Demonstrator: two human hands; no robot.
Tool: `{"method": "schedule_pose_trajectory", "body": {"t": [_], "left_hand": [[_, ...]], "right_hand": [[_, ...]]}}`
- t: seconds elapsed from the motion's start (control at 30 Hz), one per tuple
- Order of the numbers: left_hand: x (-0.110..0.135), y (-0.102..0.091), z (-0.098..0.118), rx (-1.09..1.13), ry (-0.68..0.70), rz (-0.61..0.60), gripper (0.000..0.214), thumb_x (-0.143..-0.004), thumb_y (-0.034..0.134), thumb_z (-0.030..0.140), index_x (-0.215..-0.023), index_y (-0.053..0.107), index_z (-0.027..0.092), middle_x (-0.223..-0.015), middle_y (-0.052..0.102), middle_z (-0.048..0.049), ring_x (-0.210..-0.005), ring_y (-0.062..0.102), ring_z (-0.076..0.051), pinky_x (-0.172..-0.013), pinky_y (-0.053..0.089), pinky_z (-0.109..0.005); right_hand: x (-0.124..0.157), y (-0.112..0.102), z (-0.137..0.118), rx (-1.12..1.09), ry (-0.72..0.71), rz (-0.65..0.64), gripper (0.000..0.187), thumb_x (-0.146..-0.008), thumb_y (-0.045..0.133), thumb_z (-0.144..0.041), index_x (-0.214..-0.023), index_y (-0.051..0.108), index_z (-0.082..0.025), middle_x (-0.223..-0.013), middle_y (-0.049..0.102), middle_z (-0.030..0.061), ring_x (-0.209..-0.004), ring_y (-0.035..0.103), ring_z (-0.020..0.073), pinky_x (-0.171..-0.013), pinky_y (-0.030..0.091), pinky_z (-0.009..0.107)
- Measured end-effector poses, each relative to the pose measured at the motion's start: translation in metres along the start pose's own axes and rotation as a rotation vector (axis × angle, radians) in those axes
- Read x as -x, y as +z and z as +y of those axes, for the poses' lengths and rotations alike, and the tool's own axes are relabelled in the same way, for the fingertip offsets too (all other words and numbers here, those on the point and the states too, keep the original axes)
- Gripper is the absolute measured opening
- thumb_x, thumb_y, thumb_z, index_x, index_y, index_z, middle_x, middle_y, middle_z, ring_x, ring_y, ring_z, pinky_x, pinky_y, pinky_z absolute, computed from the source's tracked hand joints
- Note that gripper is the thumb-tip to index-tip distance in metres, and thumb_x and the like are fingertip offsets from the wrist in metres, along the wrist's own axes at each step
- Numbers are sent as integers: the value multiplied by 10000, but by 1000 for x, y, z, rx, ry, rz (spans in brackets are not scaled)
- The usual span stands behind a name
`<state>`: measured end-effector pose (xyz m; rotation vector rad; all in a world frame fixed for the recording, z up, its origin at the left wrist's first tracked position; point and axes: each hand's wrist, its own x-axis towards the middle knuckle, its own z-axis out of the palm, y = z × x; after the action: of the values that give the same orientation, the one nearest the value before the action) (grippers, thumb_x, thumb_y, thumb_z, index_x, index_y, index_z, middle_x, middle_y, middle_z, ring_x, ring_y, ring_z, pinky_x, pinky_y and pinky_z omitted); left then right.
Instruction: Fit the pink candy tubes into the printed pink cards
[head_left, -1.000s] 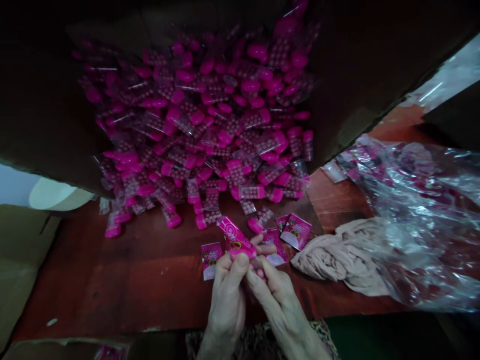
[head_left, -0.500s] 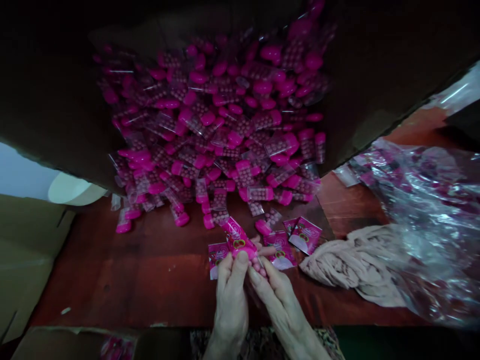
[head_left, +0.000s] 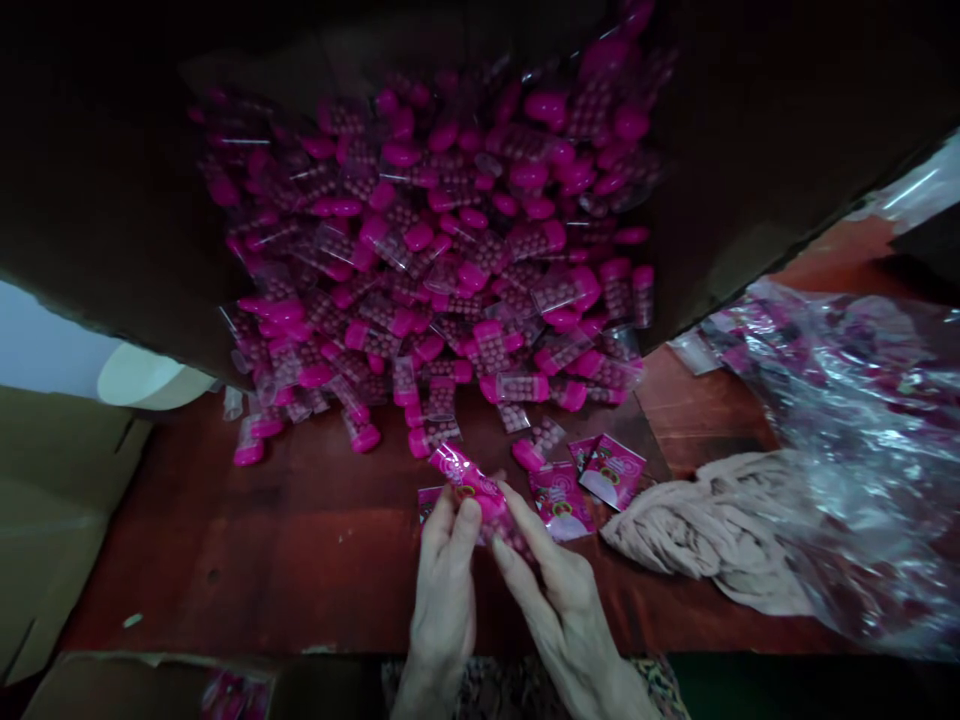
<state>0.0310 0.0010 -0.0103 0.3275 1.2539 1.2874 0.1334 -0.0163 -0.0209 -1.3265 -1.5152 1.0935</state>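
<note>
Between both grips, just above red-brown wooden tabletop [head_left: 300, 545]: pink printed foil sachet [head_left: 466, 478], pinched by left hand [head_left: 444, 592] and right hand [head_left: 564, 605], tilted for fingertip access; pink-capped clear bead tubes [head_left: 450, 250] heaped beyond.

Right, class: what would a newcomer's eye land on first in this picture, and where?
A heap of pink-capped tubes spills from the dark cardboard box onto the red-brown table, filling the upper middle. At lower centre, the left hand and right hand pinch a pink packet between them. To the right lie a beige cloth and a crumpled clear plastic bag.
</note>
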Motion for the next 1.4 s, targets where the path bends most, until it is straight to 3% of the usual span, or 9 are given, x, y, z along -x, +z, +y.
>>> {"method": "schedule_pose_trajectory", "body": {"t": [0.1,0.23,0.37,0.47,0.53,0.73,0.9,1.1,1.4], "left_hand": [[-9,-17,6,-68,258,107,384,-779,625,313,-1155,574,259,-1187,615,-52,-1124,529,-196,-931,403,-299],[-19,-40,25,-374,496,18,116,-780,621,247,-878,681,227,-1153,617,-42,-1127,515,-210,-935,389,-293],[-23,-50,44,-552,430,-234,96,-764,638,249,-795,715,200,-1103,641,-76,-1085,528,-245,-949,370,-336],[-22,-51,47,-408,295,-434,247,-767,617,383,-861,728,183,-1070,647,-106,-1113,505,-282,-961,363,-374],[-21,-51,43,-257,251,-490,321,-735,624,462,-834,734,177,-1014,657,-110,-1150,475,-302,-989,341,-398],[-21,-46,27,-7,234,-290,334,-559,767,458,-743,725,183,-1128,623,-103,-1020,567,-280,-900,430,-379],[-17,-34,18,147,273,-26,583,-537,793,429,-1062,644,225,-1128,642,-88,-1029,577,-229,-841,460,-302],[-5,-23,-1,156,-73,-18,230,-611,768,304,-758,706,139,-721,709,-60,-702,647,-182,-743,493,-316],[-4,-10,0,106,-43,4,181,-580,783,267,-688,711,140,-647,706,-48,-589,610,-142,-647,485,-267]], "right_hand": [[1,-3,4,-48,119,-24,422,-912,441,-327,-1304,497,-181,-703,679,17,-585,611,143,-563,497,230],[2,-6,7,-203,308,-173,419,-901,464,-401,-1284,516,-239,-568,535,-37,-532,485,105,-521,406,219],[0,-10,6,-433,445,-289,427,-873,513,-426,-1259,530,-245,-587,493,-46,-526,417,76,-490,338,198],[-2,-11,5,-611,537,-367,444,-829,574,-427,-1219,563,-215,-558,482,-50,-461,357,50,-423,264,173],[-3,-10,6,-731,604,-395,469,-795,611,-429,-1204,572,-202,-537,465,-59,-412,316,32,-378,217,158],[-5,-4,10,-793,634,-385,501,-783,623,-433,-1217,559,-191,-538,484,-53,-396,331,28,-356,237,142],[-10,-4,10,-574,466,-275,440,-851,531,-439,-1217,553,-195,-528,485,-49,-413,322,48,-370,229,168],[-8,-3,10,-404,356,-239,398,-869,515,-407,-1201,518,-188,-607,482,-36,-507,404,84,-439,321,196],[-11,-1,-1,-308,315,-249,247,-892,462,-405,-826,528,-177,-623,435,-41,-545,391,89,-491,339,201]]}}
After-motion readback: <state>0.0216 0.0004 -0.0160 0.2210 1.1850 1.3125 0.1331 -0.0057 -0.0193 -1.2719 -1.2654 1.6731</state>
